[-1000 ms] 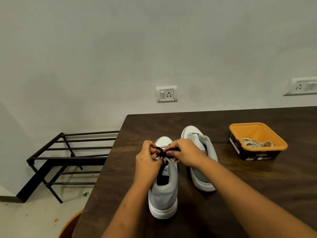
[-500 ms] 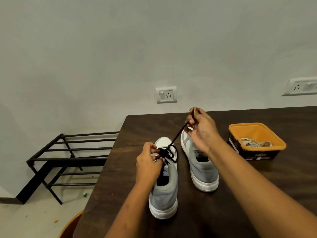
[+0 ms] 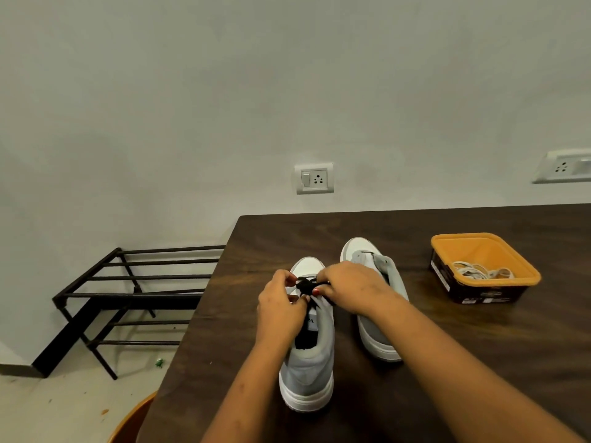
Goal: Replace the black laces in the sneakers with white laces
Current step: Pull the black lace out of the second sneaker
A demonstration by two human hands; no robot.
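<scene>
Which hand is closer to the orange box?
Right. The right hand pinches the black lace, left of the box; the left hand sits farther left, on the same lace.

Only legible bit is an "A" on the tongue tag (image 3: 311,320) of the near sneaker (image 3: 307,372). Labels on the box (image 3: 479,292) are too blurry.

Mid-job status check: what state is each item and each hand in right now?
Black shoelace: bunched over the near sneaker's front, pinched by both hands.
Left hand: pinching the lace.
Right hand: pinching the lace.
Near grey-and-white sneaker: upright on the dark wooden table, lace not yet out.
Far grey-and-white sneaker: upright, lacing mostly hidden.
Orange plastic tub: open, upright.
White laces: loose in tub, untouched.
</scene>
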